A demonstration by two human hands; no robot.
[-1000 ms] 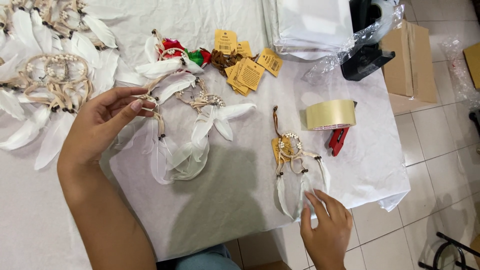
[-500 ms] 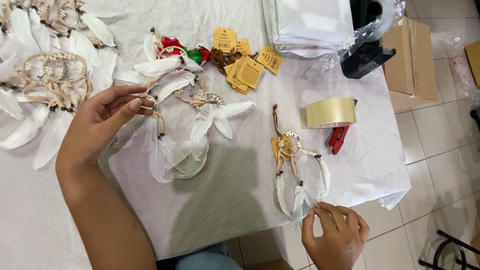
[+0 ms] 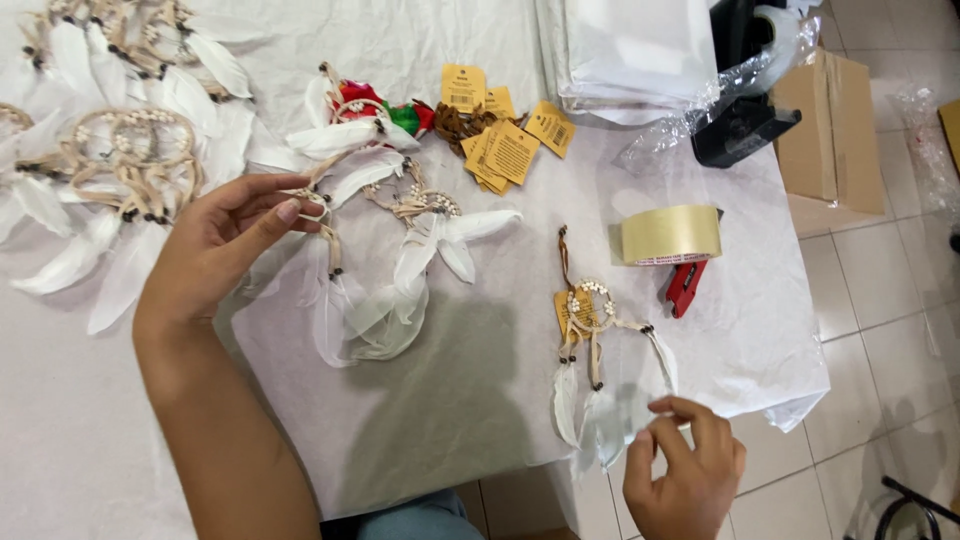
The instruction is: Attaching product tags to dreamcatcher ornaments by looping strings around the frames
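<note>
Head view, looking down on a table draped in white cloth (image 3: 470, 420). The left hand (image 3: 215, 250) has thumb and fingers closed lightly on the small woven ring of a white-feathered dreamcatcher (image 3: 330, 250), pinning it near the table's middle so that its feathers and a clear film wrapper trail loose toward the table's near edge. The right hand (image 3: 690, 475), low at the table's near edge, is pinched shut on the lower end of a clear plastic sleeve (image 3: 625, 400) that lies around a second small dreamcatcher with a beaded ring, brown cord and yellow card tag (image 3: 590, 310); the grip at the open end appears to keep the sleeve taut along the feathers. A third white-feathered dreamcatcher (image 3: 430, 215) lies flat between the two. Beyond it sits a loose heap of yellow card tags (image 3: 505, 145), and a pile of larger feathered dreamcatchers (image 3: 110, 160) fills the far left. A roll of tan packing tape on a red-handled dispenser (image 3: 672, 240) stands just right of the sleeved piece, within reach. A stack of folded clear bags (image 3: 635, 50) lies at the far edge.
</note>
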